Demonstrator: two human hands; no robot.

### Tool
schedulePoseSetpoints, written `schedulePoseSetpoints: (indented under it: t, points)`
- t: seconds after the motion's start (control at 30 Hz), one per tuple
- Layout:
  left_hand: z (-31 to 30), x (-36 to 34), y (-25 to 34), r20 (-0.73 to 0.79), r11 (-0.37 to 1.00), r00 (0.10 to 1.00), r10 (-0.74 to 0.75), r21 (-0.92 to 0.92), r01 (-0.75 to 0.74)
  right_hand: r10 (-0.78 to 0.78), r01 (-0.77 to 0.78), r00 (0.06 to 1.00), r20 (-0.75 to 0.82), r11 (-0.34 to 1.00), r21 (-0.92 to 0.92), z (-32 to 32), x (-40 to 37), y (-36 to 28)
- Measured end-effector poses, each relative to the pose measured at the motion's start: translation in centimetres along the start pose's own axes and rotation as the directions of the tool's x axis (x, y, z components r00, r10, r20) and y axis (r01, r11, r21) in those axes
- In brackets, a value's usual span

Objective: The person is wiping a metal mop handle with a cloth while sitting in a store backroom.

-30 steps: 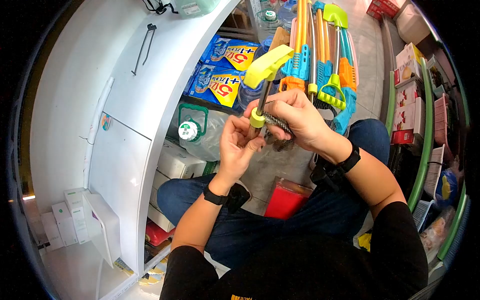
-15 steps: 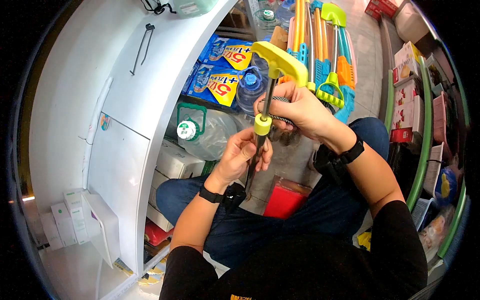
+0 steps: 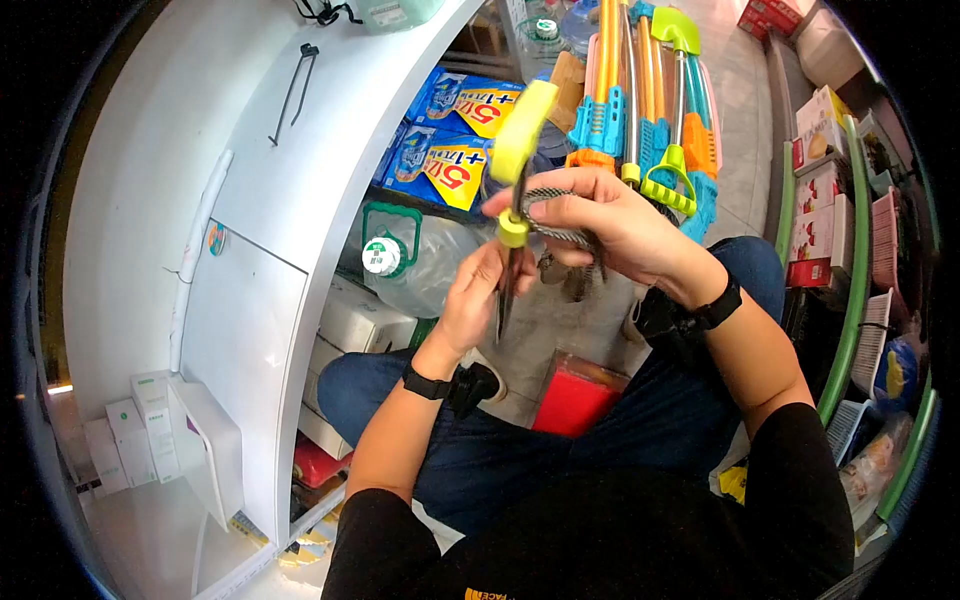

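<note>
A small shovel with a yellow-green handle (image 3: 524,130), a yellow collar (image 3: 513,229) and a dark, narrow lower end is held upright in front of me. My left hand (image 3: 473,300) is closed around it just below the collar. In my right hand (image 3: 610,222), thumb and fingers pinch a looped black-and-white braided cord (image 3: 560,217), right beside the shaft above the collar. Some of the cord hangs below the fingers. The shovel's lower part is blurred and partly covered by the left fingers.
Toy water guns (image 3: 600,125) and a green toy shovel (image 3: 676,32) stand ahead. Left are a large water bottle (image 3: 425,262), blue-yellow boxes (image 3: 440,165) and a white counter (image 3: 245,290). A red packet (image 3: 578,398) lies between my legs; stocked shelves (image 3: 850,270) line the right.
The shovel has turned, so its handle now appears narrower and further left. Both hands have shifted slightly, and more of the cord shows by the right fingers.
</note>
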State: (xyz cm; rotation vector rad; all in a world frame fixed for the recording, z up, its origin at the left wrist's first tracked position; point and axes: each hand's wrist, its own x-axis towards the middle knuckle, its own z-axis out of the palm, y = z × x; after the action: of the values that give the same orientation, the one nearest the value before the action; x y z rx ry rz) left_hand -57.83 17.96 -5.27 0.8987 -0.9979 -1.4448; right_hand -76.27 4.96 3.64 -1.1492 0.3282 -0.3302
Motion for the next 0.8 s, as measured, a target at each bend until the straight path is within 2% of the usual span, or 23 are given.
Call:
schedulePoseSetpoints:
  t: [0.03, 0.13, 0.23, 0.33, 0.47, 0.67, 0.77, 0.8]
  points:
    - [-0.1, 0.0, 0.0, -0.024, 1.0, 1.0, -0.008, 0.008, 0.009, -0.051, 0.044, 0.997, -0.062, 0.992, -0.117, 0.5, 0.1, 0.1]
    - [-0.1, 0.0, -0.2, -0.027, 1.0, 1.0, 0.012, -0.022, -0.013, -0.195, 0.199, 0.978, -0.076, 0.979, 0.042, 0.5, 1.4, 2.2]
    - [0.5, 0.0, -0.3, 0.012, 0.99, 0.997, 0.071, 0.122, -0.072, -0.005, 0.003, 1.0, 0.028, 0.996, 0.085, 0.5, 0.4, 0.7]
    - [1.0, 0.1, 0.2, 0.005, 0.989, 0.998, 0.063, 0.133, -0.063, -0.019, 0.021, 1.0, -0.016, 0.996, 0.087, 1.2, 0.0, -0.3]
    - [1.0, 0.0, 0.0, 0.005, 0.992, 0.999, 0.053, 0.111, -0.053, -0.039, 0.039, 0.998, 0.055, 0.999, 0.003, 0.5, 0.2, -0.3]
    - [0.8, 0.0, 0.3, 0.029, 0.985, 1.0, 0.009, 0.17, -0.014, -0.053, 0.054, 0.999, -0.009, 0.995, 0.081, 1.5, 0.3, 0.4]
    - [1.0, -0.2, 0.3, 0.003, 0.982, 1.0, 0.014, 0.188, -0.014, 0.027, -0.034, 0.995, 0.094, 0.997, 0.074, 0.3, 0.3, 1.2]
    - [1.1, -0.2, 0.1, -0.008, 0.982, 1.0, 0.021, 0.19, -0.019, 0.016, -0.024, 0.997, 0.082, 0.995, 0.098, 0.3, 0.4, 1.4]
